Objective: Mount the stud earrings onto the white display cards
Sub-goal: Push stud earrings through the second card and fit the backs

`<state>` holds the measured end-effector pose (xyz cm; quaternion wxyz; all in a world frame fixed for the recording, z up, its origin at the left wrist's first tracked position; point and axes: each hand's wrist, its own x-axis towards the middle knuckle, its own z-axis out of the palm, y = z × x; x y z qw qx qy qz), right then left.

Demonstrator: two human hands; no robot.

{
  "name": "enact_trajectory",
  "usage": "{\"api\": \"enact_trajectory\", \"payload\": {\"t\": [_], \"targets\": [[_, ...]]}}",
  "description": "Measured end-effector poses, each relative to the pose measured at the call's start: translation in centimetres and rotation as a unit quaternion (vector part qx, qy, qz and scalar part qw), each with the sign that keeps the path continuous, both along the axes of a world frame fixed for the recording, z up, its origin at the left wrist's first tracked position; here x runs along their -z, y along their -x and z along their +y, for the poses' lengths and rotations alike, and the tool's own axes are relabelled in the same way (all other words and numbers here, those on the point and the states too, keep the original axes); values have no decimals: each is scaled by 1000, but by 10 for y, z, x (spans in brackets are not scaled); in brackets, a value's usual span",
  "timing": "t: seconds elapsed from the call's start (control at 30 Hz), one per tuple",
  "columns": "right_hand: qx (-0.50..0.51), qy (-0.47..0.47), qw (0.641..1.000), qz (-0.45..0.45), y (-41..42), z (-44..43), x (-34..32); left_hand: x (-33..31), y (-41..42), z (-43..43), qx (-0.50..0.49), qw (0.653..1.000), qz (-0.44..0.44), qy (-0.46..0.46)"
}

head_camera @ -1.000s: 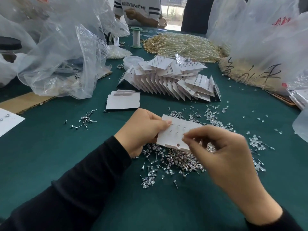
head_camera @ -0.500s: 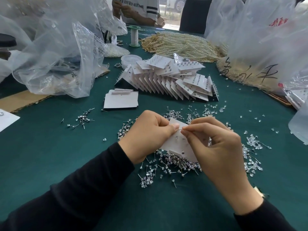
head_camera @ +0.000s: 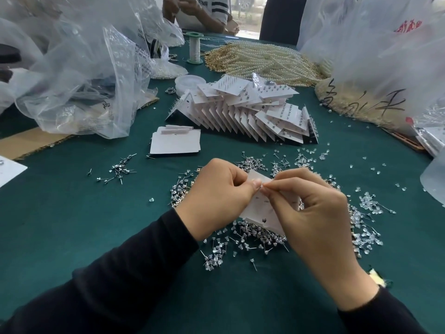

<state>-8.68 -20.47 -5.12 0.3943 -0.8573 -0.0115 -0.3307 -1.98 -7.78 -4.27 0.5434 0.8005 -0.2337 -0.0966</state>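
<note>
At centre frame, the left hand [head_camera: 216,196] pinched the thin, likely bendable white card [head_camera: 256,208] by its edge, while the right hand [head_camera: 313,213] pinched shut, presumably on a tiny, slippery stud hidden between its fingertips.

A green tabletop [head_camera: 72,225] carries everything. At the left, crumpled clear plastic bags [head_camera: 91,75] lie on a sheet of brown cardboard [head_camera: 29,145]. Behind them a small bag of pearls [head_camera: 166,69] lies near a green-ended spool [head_camera: 194,48] that stands upright. Just right of the spool spreads a broad heap of pearl strands [head_camera: 265,60] with gold ends. A round clear box [head_camera: 190,83] sits in front of the spool. At the right, a straw fan [head_camera: 356,102] with black brush writing lies partly under more white plastic bags [head_camera: 375,44]. A person in a striped white shirt [head_camera: 204,10] sits at the far edge.
</note>
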Motion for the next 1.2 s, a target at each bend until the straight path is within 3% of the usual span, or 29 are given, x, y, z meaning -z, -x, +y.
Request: {"api": "enact_trajectory", "payload": {"t": [0.47,0.9,1.2], "targets": [[-15,10,1000,22,2,-6,-4,-1,-3,1,17,998,60,24],[7,80,997,22,1,1,-3,-3,1,2,-2,999,-28,-36],[-9,77,997,25,1,3,-1,-4,2,1,1,996,-65,-54]]}}
